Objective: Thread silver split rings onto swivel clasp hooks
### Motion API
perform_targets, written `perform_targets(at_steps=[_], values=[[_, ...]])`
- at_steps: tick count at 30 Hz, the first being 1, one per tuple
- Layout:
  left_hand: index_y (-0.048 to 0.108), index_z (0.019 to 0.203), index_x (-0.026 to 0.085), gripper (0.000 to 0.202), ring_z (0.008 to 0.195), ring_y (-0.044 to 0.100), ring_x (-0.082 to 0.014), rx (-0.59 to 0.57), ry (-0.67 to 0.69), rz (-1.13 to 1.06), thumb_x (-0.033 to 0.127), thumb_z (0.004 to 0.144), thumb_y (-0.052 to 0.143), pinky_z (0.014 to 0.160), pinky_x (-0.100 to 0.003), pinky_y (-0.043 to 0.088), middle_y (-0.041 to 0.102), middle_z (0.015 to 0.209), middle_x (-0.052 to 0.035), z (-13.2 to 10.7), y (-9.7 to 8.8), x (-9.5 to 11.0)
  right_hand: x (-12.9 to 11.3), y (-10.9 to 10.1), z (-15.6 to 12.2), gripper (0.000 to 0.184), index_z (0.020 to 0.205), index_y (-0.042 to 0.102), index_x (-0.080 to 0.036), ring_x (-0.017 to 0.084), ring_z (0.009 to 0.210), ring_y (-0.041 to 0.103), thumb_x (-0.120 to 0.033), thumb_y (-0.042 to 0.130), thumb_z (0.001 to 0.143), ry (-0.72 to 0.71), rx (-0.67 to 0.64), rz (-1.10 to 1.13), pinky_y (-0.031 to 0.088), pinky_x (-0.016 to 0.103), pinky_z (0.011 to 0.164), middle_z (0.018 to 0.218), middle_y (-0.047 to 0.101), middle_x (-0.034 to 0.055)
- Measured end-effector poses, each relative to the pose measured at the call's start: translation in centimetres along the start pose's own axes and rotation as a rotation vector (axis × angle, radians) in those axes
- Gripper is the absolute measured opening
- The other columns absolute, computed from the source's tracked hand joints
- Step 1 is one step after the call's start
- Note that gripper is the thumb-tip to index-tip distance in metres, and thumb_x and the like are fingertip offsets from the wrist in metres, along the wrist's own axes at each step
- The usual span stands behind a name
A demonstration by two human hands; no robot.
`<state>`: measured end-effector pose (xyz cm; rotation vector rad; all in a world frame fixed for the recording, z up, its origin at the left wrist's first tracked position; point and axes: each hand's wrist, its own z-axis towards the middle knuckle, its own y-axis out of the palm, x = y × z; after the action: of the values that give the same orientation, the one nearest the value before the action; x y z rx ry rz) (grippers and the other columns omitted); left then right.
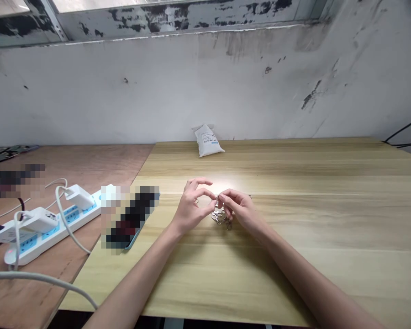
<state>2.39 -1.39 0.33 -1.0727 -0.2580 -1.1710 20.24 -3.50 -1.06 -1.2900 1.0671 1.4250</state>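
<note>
Over the wooden tabletop, my left hand (191,206) pinches with thumb and index finger, the other fingers curled apart. Its fingertips meet those of my right hand (241,205), which is also closed in a pinch. Between them is a small silver metal piece (217,199), mostly covered by the fingers; its exact form cannot be made out. Just below lies a small heap of silver metal rings and clasps (218,216), partly hidden by my right fingers. Single ring-like pieces show beside each hand.
A white plastic packet (209,141) with a printed label stands at the back by the wall. To the left lies a phone-like object (133,238), blurred out. A white power strip (66,230) with plugged-in chargers and cables rests on the adjoining brown table (99,167).
</note>
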Motion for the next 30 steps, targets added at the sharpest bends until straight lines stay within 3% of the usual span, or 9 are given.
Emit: perform_targets(at_steps=[8,12,17,22,30], values=[[0.068,0.079,0.023,0.004,0.121,0.048,-0.0237,0.009,-0.009,0.036,0.020,0.082,0.066,0.104,-0.042,0.039,0.062,0.117,-0.0048,0.1,-0.2,-0.1,0.3,-0.6,0.1,0.031,0.086,0.067,-0.017,0.008,0.053,0.047,-0.048,0.064,0.085,-0.046,-0.014,-0.044,0.038,0.021,0.048,0.073,0.061,-0.0004],[0.067,0.081,0.023,0.007,0.123,0.047,-0.0260,-0.043,0.093,0.206,0.017,0.080,0.065,0.103,-0.043,0.037,0.062,0.118,-0.0045,0.0,-0.1,-0.3,0.4,-1.0,0.1,0.034,0.092,0.068,-0.016,0.010,0.053,0.050,-0.048,0.066,0.083,-0.006,-0.011,-0.048,0.038,0.021,0.045,0.069,0.062,0.0011],[0.067,0.085,0.023,0.007,0.122,0.049,-0.0272,-0.123,0.191,0.357,0.019,0.083,0.063,0.098,-0.042,0.037,0.062,0.120,-0.0058,-0.3,0.3,-0.6,0.5,-1.1,0.1,0.033,0.094,0.069,-0.017,0.009,0.051,0.051,-0.048,0.066,0.083,-0.015,-0.052,-0.036,0.045,0.023,0.047,0.079,0.067,0.0030],[0.066,0.083,0.024,0.007,0.123,0.048,-0.0262,-0.085,0.167,0.319,0.018,0.082,0.063,0.100,-0.041,0.037,0.062,0.120,-0.0047,-0.2,0.0,-0.7,0.4,-1.1,-0.1,0.036,0.103,0.070,-0.018,0.009,0.051,0.053,-0.049,0.062,0.086,0.000,-0.111,-0.103,0.045,0.022,0.046,0.078,0.068,0.0026],[0.065,0.082,0.024,0.007,0.122,0.047,-0.0253,-0.058,0.124,0.257,0.017,0.081,0.064,0.103,-0.041,0.036,0.062,0.119,-0.0041,-0.1,-0.1,-0.5,0.1,-1.0,-0.4,0.029,0.098,0.072,-0.018,0.013,0.060,0.059,-0.043,0.060,0.089,-0.116,-0.091,-0.201,0.047,0.023,0.051,0.082,0.070,0.0051]])
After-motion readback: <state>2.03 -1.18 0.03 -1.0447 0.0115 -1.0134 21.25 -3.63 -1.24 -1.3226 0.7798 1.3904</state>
